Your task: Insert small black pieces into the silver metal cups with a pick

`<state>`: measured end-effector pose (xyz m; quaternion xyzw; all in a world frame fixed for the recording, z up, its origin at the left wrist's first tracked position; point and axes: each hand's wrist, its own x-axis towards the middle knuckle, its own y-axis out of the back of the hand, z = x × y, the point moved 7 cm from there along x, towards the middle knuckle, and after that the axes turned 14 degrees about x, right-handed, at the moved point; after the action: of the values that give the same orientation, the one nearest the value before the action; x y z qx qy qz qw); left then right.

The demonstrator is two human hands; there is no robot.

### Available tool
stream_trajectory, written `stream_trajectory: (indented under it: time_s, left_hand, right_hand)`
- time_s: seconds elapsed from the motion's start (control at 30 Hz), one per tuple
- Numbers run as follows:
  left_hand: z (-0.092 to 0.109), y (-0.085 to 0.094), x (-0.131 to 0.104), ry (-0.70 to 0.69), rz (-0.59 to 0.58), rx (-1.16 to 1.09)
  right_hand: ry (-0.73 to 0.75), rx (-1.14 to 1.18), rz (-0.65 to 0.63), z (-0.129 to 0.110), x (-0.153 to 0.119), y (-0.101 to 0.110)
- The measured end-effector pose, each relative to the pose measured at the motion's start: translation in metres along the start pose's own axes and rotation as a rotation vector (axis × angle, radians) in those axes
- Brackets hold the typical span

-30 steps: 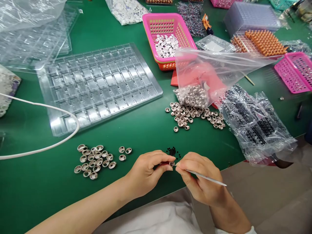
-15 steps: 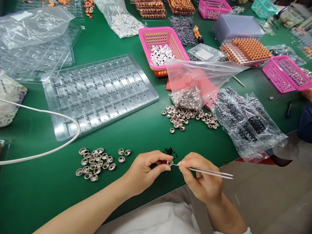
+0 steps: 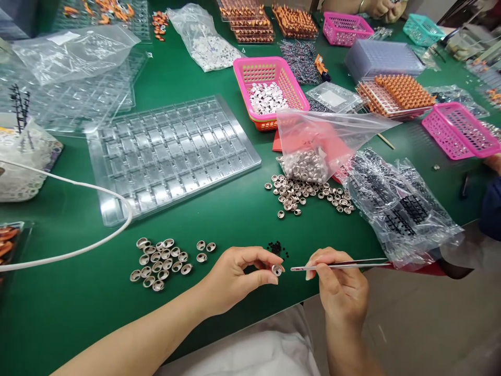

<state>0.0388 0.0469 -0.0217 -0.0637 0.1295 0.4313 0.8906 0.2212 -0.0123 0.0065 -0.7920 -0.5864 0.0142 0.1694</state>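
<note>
Between thumb and fingertips, my left hand (image 3: 239, 274) grips a small silver metal cup (image 3: 276, 270) with a hole in it. My right hand (image 3: 340, 277) pinches metal tweezers (image 3: 344, 265), whose tips point left and stop a little short of the cup. Just behind the cup lies a small pile of tiny black pieces (image 3: 276, 247). To the left of my left hand, several silver cups (image 3: 157, 265) are grouped on the green table (image 3: 235, 224). A second scatter of silver cups (image 3: 291, 196) lies farther back, in front of a clear bag of them (image 3: 305, 166).
A clear plastic tray (image 3: 172, 156) lies left of centre, with a white cable (image 3: 97, 190) across its corner. A pink basket (image 3: 240, 83) holds white pieces. Bagged black parts (image 3: 403, 209) lie at right. Another person's hands (image 3: 385, 9) show at the back.
The tweezers have drawn back to the right from the cup, and their tips are now apart from it. The cup has turned in my left hand. The whole view has shifted slightly.
</note>
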Motion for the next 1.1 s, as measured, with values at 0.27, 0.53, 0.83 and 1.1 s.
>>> stream_trajectory:
  time_s: [0.27, 0.53, 0.83, 1.1]
  left_hand:
    - [-0.001, -0.001, 0.0, 0.006, -0.009, -0.006]
    - [0.008, -0.001, 0.0, -0.104, -0.002, 0.045]
    - [0.016, -0.003, -0.004, -0.344, 0.025, 0.228]
    - [0.025, -0.007, -0.008, -0.51, 0.044, 0.322]
  right_hand:
    - [0.088, -0.046, -0.131, -0.006, 0.0, -0.006]
    - [0.275, -0.413, -0.498, -0.016, -0.011, -0.025]
    - [0.488, -0.634, -0.741, -0.012, -0.015, -0.033]
    - [0.583, -0.645, -0.847, -0.013, -0.023, -0.031]
